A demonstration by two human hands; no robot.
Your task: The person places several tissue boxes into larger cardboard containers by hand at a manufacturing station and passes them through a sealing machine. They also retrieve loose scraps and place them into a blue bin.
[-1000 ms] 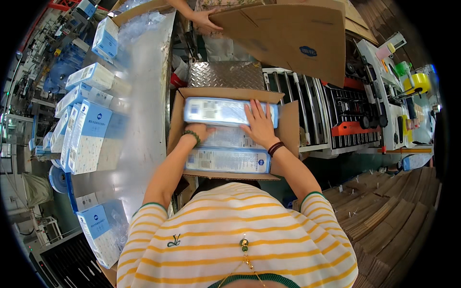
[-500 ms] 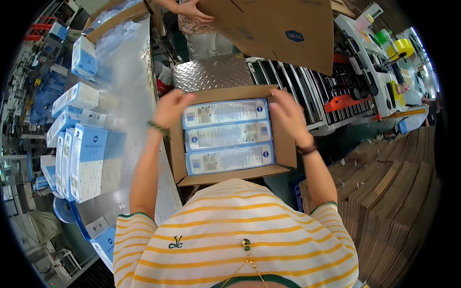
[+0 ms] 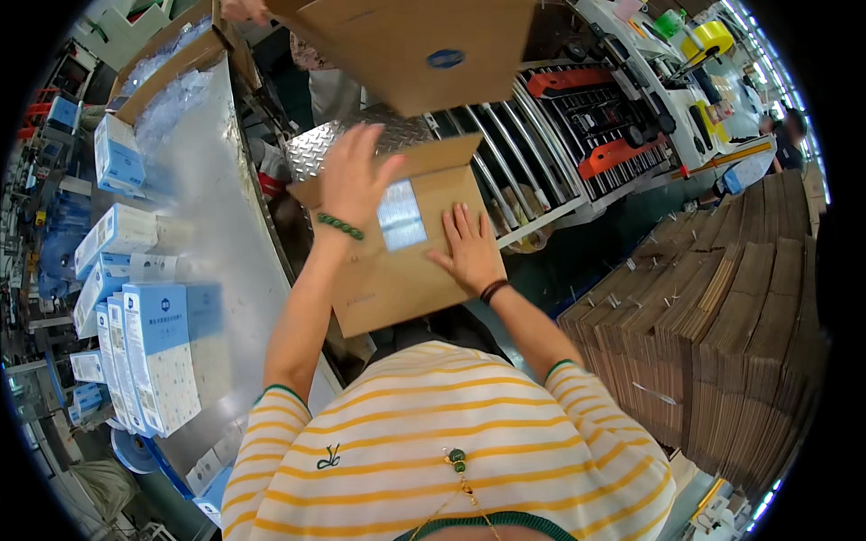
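Note:
A cardboard box (image 3: 397, 288) stands in front of me, its near and right flaps folded inward over the contents. Through the remaining gap shows part of a light-blue and white package (image 3: 400, 219). My right hand (image 3: 469, 252) lies flat on the folded right flap, fingers spread. Raised over the box's left side is my left hand (image 3: 352, 176), fingers stretched out and slightly blurred, holding nothing. The far flap (image 3: 442, 155) still sticks up, and the left flap is partly hidden behind my left hand and wrist.
Several blue-and-white boxes (image 3: 162, 361) stand on the metal table (image 3: 225, 298) at left. Beyond my box are a diamond-plate surface (image 3: 311, 149) and a roller conveyor (image 3: 505, 149). Another person's hand (image 3: 244, 9) is beside a large carton (image 3: 433, 54). Flattened cardboard stacks (image 3: 713, 334) fill the right.
The near and right flaps have folded over the packages. My right hand has come down onto the cardboard; my left has moved inward. The other person's carton has shifted left in view.

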